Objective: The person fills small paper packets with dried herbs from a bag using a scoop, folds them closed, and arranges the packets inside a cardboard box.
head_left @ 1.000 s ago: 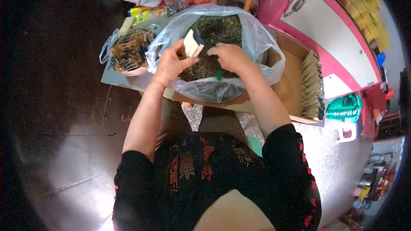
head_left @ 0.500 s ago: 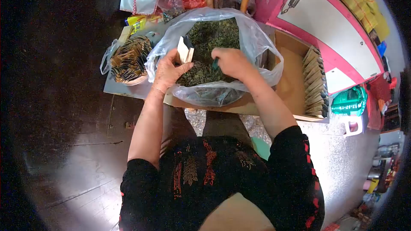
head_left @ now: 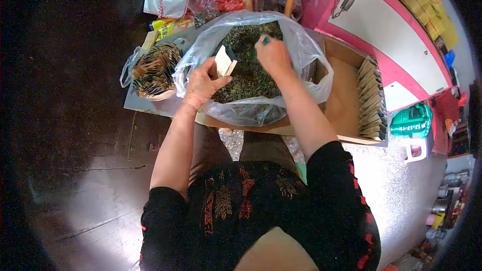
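My left hand (head_left: 205,81) is closed round a small cream paper packet (head_left: 224,62) with a dark end, held over the left part of a clear plastic bag (head_left: 307,60). Dried, crumbled green-brown leaves (head_left: 251,83) fill that bag. Over its right side, my right hand (head_left: 273,56) is curled in a fist around a small green tool (head_left: 266,40). Only a bit of the tool shows at the fist; its shape is hidden. A gap of leaves separates the two hands.
A round bundle of folded paper packets (head_left: 154,70) stands left of the bag. Filled-looking packets (head_left: 369,98) line the right side of a cardboard box (head_left: 341,85). Behind it is a pink and white cabinet (head_left: 384,20). A green container (head_left: 411,120) stands at far right.
My right hand has moved up and away across the leaves, and the green tool now shows at its upper side. The packet in my left hand has shifted slightly right and tilted.
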`<act>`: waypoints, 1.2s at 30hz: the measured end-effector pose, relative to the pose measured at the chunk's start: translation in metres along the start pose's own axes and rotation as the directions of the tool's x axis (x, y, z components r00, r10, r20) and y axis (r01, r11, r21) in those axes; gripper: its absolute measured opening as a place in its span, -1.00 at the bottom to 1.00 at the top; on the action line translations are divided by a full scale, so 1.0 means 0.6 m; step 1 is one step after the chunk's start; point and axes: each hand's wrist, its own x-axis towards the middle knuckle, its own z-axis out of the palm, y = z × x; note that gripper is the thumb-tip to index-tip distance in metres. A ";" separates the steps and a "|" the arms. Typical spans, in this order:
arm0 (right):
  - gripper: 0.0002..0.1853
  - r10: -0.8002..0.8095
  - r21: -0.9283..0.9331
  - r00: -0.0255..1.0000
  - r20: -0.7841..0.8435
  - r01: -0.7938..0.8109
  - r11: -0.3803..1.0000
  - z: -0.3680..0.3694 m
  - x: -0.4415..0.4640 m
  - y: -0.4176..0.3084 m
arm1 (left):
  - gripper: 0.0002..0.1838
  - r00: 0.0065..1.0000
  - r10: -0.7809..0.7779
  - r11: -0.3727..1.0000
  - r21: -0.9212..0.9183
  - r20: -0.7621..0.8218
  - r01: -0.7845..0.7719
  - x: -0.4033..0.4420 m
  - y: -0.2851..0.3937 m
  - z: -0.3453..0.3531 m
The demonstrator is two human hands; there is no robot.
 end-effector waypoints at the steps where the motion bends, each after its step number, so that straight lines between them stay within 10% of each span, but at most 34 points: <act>1: -0.65 -0.004 0.001 1.000 0.000 0.004 1.000 0.025 -0.005 0.015 | -0.49 1.000 0.001 1.000 0.000 -0.004 -0.001 0.001 -0.001 0.000; 5: -0.77 0.339 0.459 0.856 0.389 -0.500 0.735 0.026 -0.007 0.024 | -0.49 1.000 -0.020 1.000 -0.016 0.011 0.021 0.000 0.016 -0.001; 17: -0.74 0.398 0.820 0.864 0.308 -0.453 0.350 -0.072 -0.003 0.008 | -0.52 0.999 0.013 0.980 0.197 0.053 -0.023 0.011 0.040 -0.004; 36: -0.79 0.160 0.731 0.914 0.373 -0.396 0.555 -0.031 -0.011 -0.023 | -0.45 0.987 -0.073 0.972 0.231 0.140 0.039 0.027 0.042 -0.001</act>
